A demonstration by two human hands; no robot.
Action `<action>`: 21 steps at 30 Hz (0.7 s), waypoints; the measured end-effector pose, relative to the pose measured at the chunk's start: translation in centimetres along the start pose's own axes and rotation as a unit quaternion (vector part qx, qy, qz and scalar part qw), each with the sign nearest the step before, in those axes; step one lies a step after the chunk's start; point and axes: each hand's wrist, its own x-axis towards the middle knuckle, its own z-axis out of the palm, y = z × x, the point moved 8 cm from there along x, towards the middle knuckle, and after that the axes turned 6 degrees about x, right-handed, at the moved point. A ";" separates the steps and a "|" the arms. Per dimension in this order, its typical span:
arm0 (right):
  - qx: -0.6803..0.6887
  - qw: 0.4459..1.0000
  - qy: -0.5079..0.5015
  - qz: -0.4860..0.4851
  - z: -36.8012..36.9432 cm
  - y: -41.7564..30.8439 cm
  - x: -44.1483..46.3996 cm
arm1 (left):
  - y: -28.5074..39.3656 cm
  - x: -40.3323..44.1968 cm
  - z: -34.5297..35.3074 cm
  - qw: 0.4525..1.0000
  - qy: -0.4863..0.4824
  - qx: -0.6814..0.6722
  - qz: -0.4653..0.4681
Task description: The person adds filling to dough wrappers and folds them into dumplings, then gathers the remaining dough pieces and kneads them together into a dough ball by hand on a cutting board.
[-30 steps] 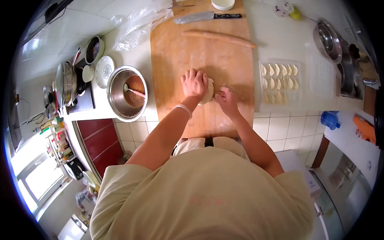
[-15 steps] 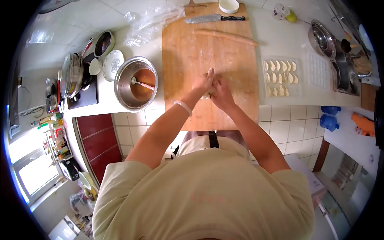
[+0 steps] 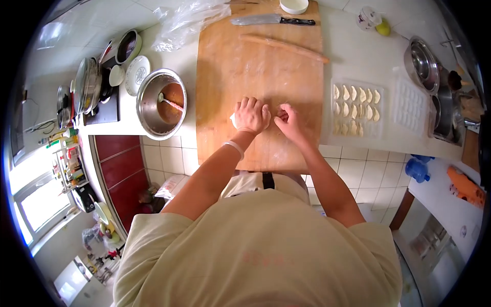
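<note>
My left hand (image 3: 252, 115) is palm down on the wooden board (image 3: 225, 66), fingers curled over a piece of white dough (image 3: 233, 120). Only an edge of the dough shows at the hand's left side; the rest is covered. A short gap to the right, my right hand (image 3: 289, 123) hovers over or rests on the board with its fingers bent inward. Whether anything small is between those fingers I cannot make out. Farther up the board lie a rolling pin (image 3: 284, 47) and a large knife (image 3: 271, 20) with a black handle.
Left of the board stands a steel pot (image 3: 148, 115) with reddish-brown liquid and a spoon. A clear plastic bag (image 3: 186, 23) lies behind it. To the right, a tray (image 3: 381, 130) holds rows of dumplings, beside another clear tray (image 3: 410, 105). A white bowl (image 3: 294, 5) sits at the far edge.
My hands were together around the dough; now they are apart. The left has turned palm down and moved left onto the board with the dough. The whole view has shifted slightly.
</note>
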 end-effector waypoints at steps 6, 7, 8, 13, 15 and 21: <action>0.275 0.928 -0.007 0.251 3.9 4.8 -3.3 | -0.7 4.2 1.3 0.999 -0.049 0.006 0.011; 0.308 0.923 -0.025 0.231 4.7 4.1 -3.2 | -0.9 4.9 1.5 0.998 -0.064 0.006 0.002; 0.307 0.924 -0.021 0.229 5.2 4.0 -2.7 | -1.0 5.7 1.6 0.998 -0.063 0.004 0.006; 0.416 0.867 0.059 0.269 7.7 5.0 -0.8 | -2.4 6.6 2.8 0.995 -0.044 -0.078 -0.049; 0.333 0.905 0.054 0.259 6.3 2.4 -0.2 | -3.2 7.5 3.6 0.994 -0.045 -0.078 -0.060; -0.092 0.991 0.047 -0.081 4.2 -5.9 -0.9 | -5.3 3.0 7.6 0.722 -0.393 -0.461 -0.334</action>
